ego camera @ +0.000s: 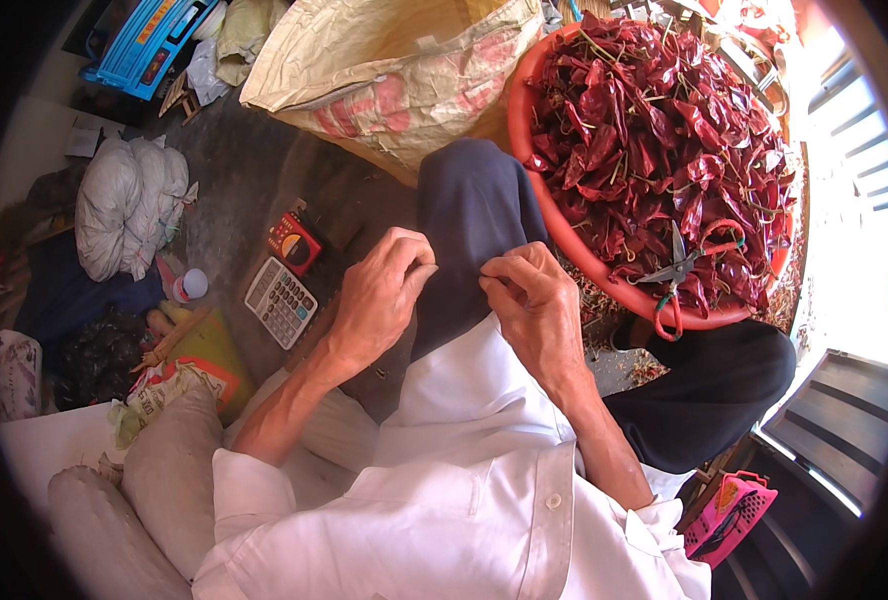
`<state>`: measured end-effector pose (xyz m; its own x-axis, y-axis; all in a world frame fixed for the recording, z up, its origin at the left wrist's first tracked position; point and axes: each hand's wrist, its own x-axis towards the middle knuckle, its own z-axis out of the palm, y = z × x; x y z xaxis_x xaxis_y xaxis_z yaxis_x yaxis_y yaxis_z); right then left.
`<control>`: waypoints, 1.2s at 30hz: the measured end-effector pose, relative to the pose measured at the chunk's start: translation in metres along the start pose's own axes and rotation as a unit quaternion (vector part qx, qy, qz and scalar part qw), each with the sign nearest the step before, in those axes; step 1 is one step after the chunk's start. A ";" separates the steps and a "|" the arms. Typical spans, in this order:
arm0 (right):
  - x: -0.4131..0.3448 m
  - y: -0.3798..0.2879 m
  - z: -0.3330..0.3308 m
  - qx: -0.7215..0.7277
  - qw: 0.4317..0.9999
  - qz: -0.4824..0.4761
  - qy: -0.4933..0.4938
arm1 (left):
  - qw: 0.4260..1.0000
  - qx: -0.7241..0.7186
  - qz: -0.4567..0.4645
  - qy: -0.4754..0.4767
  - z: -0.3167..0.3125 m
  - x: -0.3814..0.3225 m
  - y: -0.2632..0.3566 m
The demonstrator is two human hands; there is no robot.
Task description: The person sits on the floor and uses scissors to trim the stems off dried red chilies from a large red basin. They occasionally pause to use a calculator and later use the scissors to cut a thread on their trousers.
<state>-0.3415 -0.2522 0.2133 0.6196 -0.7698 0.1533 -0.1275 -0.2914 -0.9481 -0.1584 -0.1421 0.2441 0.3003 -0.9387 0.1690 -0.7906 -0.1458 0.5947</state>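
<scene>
Above my raised knee in dark trousers [474, 195], my left hand [384, 292] has its thumb and forefinger brought together. Nothing can be made out between them. Across a short gap, my right hand [537, 304] has curled fingers with the thumb near the forefinger, and no held thing shows there either. To its right stands a red plastic basin [564, 225] heaped with dried red chili peppers [639, 142]. Scissors [680, 270] with wrapped handles rest spread on the chilies, one handle over the basin's rim.
Behind the knee gapes a large woven sack [414, 97]. A calculator [280, 302] and a red radio [295, 243] lie left of my left hand. Full sacks [173, 450] lean at lower left. A pink plastic basket [729, 517] is at lower right.
</scene>
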 end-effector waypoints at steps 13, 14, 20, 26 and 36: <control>-0.007 -0.017 0.000 0.143 0.984 0.102 -0.013 | 0.997 -0.052 -0.028 -0.055 -0.002 -0.004 0.008; -0.008 -0.017 0.000 0.149 0.983 0.101 -0.015 | 0.997 -0.048 -0.027 -0.056 -0.002 -0.004 0.007; -0.012 -0.015 -0.001 0.216 0.964 0.151 -0.036 | 0.994 -0.087 0.011 -0.060 0.001 -0.003 0.005; -0.018 -0.019 -0.003 0.266 0.952 0.145 -0.037 | 0.990 -0.128 0.053 -0.041 0.001 -0.001 0.005; -0.012 -0.010 -0.006 0.116 0.992 0.031 -0.039 | 0.998 -0.045 0.049 0.000 -0.012 -0.011 0.015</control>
<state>-0.3527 -0.2435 0.2222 0.6751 -0.7335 0.0795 0.0092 -0.0995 -0.9950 -0.1671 -0.1305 0.2602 0.2242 -0.9470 0.2298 -0.7649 -0.0249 0.6436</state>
